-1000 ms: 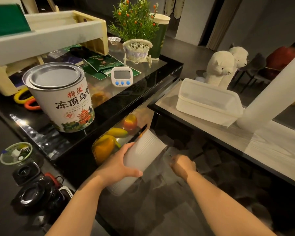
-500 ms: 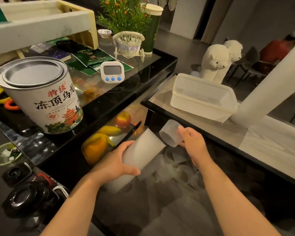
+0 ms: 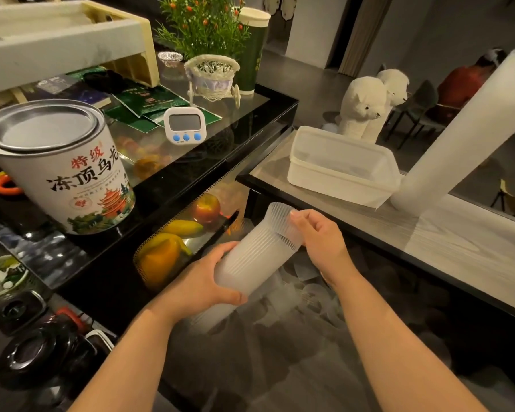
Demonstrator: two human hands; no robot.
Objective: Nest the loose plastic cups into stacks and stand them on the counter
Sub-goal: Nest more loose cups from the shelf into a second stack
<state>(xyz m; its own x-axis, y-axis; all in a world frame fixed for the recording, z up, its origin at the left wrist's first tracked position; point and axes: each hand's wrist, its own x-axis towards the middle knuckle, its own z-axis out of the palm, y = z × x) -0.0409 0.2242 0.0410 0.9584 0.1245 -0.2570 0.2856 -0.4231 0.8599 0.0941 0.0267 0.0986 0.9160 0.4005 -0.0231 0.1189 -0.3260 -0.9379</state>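
My left hand grips a slanted stack of nested translucent plastic cups around its lower half. My right hand holds a single ribbed translucent cup at the stack's upper open end, touching it and partly overlapping it. Several loose cups lie in a dim pile below my hands, hard to make out. A tall finished stack of cups leans up from the pale counter on the right.
A white plastic tub sits on the counter beside two white toy bears. On the black glass counter to the left stand a large tea tin, a timer and a potted plant. Fruit lies under the glass.
My right hand picked a single cup out of the loose pile, lifted it and brought it left onto the open end of the stack. My left hand kept its hold.
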